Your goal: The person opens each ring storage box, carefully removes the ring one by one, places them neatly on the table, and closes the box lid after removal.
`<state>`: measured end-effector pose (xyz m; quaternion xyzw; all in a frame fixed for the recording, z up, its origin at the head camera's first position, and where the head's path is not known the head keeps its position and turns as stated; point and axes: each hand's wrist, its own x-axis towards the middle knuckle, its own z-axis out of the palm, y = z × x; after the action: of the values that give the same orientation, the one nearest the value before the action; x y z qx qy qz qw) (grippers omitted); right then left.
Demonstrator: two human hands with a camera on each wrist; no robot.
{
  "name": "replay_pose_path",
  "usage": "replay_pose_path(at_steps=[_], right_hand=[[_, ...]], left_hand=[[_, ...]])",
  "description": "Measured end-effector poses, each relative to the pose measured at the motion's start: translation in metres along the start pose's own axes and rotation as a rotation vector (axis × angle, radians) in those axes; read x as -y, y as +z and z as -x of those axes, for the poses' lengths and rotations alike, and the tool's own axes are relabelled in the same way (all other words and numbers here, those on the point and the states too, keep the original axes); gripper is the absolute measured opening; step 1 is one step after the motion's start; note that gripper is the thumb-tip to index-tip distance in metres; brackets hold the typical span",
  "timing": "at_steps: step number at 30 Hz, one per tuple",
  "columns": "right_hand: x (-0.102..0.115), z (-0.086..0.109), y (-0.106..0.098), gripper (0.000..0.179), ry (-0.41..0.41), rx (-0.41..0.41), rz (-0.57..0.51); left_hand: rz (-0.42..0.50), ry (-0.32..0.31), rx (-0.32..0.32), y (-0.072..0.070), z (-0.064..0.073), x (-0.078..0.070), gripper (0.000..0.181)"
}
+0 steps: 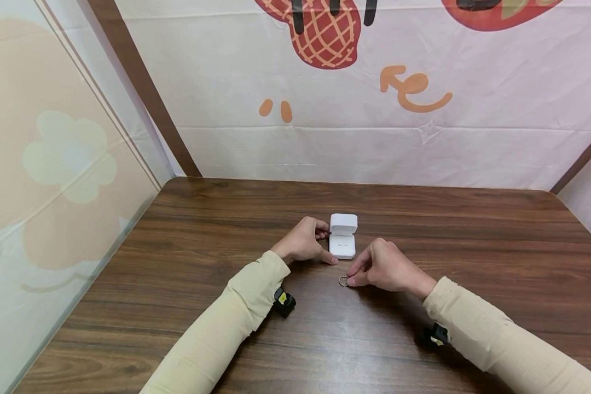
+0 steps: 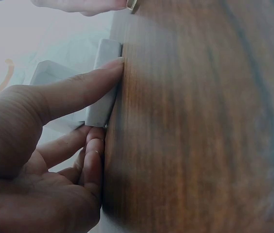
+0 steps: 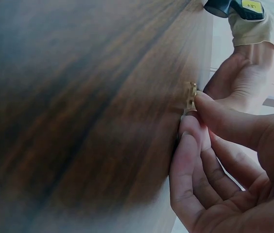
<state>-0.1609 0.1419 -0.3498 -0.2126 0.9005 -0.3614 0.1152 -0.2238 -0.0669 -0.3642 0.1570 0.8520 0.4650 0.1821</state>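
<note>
A small white ring box [image 1: 342, 247] stands on the table with its lid [image 1: 343, 223] raised. My left hand [image 1: 303, 241] holds the box from its left side. In the left wrist view, the thumb [image 2: 86, 92] lies across the front of the box base [image 2: 103, 92], and the curled fingers [image 2: 93, 155] touch its side. Just in front of the box, my right hand [image 1: 386, 266] pinches a ring [image 1: 343, 281] between thumb and fingertips. Seen from the right wrist, the ring [image 3: 192, 95] looks gold and sits at the fingertips, close to the tabletop.
The dark wood-grain table [image 1: 473, 241] extends around both hands. Behind it hangs a pale printed cloth [image 1: 349, 148], with another printed panel [image 1: 69, 164] at the left. A black device with a yellow label is strapped at each wrist.
</note>
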Motion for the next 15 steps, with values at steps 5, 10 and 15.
replay_pose_path(at_steps=[5, 10, 15], right_hand=[[0.0002, 0.0005, 0.0001, 0.008, 0.007, 0.004, -0.017], [-0.0010, 0.0016, -0.0009, 0.008, 0.005, 0.004, -0.041], [-0.0027, 0.0027, -0.0057, 0.011, 0.005, -0.021, -0.061]], left_hand=[[0.000, 0.002, 0.004, 0.0000, -0.0007, 0.0008, 0.060], [0.006, -0.001, 0.006, -0.0003, -0.0002, 0.0005, 0.061], [0.013, 0.002, 0.002, -0.0003, 0.0010, -0.0008, 0.060]])
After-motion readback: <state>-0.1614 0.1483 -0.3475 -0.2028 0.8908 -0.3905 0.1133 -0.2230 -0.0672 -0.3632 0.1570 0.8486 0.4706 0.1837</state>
